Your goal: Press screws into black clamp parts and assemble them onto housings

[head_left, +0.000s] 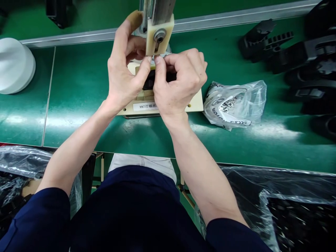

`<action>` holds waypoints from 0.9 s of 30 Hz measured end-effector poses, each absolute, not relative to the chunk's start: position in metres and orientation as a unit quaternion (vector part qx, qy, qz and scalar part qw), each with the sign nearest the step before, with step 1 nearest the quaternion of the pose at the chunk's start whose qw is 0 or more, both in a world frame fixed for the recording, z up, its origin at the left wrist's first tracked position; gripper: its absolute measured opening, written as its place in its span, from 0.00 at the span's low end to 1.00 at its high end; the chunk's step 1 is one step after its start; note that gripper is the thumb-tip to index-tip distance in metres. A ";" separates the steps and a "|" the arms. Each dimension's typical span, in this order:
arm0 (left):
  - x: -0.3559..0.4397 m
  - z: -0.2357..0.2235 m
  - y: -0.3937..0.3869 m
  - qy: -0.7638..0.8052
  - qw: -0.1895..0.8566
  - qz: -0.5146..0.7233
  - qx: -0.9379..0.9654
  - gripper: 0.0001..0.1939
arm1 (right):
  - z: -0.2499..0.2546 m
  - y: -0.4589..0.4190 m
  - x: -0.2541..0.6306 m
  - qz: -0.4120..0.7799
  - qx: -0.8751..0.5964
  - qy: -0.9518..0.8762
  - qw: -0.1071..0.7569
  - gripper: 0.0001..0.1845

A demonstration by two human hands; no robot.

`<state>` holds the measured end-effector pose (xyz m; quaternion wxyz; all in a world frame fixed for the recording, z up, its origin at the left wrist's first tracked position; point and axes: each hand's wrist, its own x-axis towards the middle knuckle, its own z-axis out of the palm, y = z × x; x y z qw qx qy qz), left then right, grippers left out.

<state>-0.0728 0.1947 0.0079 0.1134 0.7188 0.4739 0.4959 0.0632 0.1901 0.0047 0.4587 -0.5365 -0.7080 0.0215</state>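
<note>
My left hand [123, 66] and my right hand [181, 73] meet just below a cream block [160, 36] with a screw and washer on its face. The two thumb tips are almost side by side there. A brown cover is on my raised left index finger, while the other left fingers curl behind the thumb. On my right hand the fingers bend in against the thumb. Whatever lies between the fingertips is too small or hidden to name. Under the hands is a black part [149, 82] in a cream fixture [195, 103] with a printed label [144, 106].
A clear plastic bag of small metal pieces [228, 104] lies right of the fixture. Black plastic parts [296, 54] stand farther right, and a white round container [15, 66] at the left. Plastic-lined bins [265, 196] flank me below the green table [78, 91].
</note>
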 end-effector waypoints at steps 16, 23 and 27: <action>-0.077 0.023 0.192 0.470 0.039 0.475 0.743 0.32 | 0.020 0.188 0.062 0.103 -0.546 -0.703 0.444 0.15; -0.076 0.023 0.193 0.479 0.039 0.487 0.729 0.36 | 0.014 0.189 0.061 0.092 -0.536 -0.695 0.470 0.15; -0.078 0.021 0.194 0.486 0.073 0.503 0.712 0.36 | 0.017 0.189 0.059 0.084 -0.543 -0.694 0.465 0.16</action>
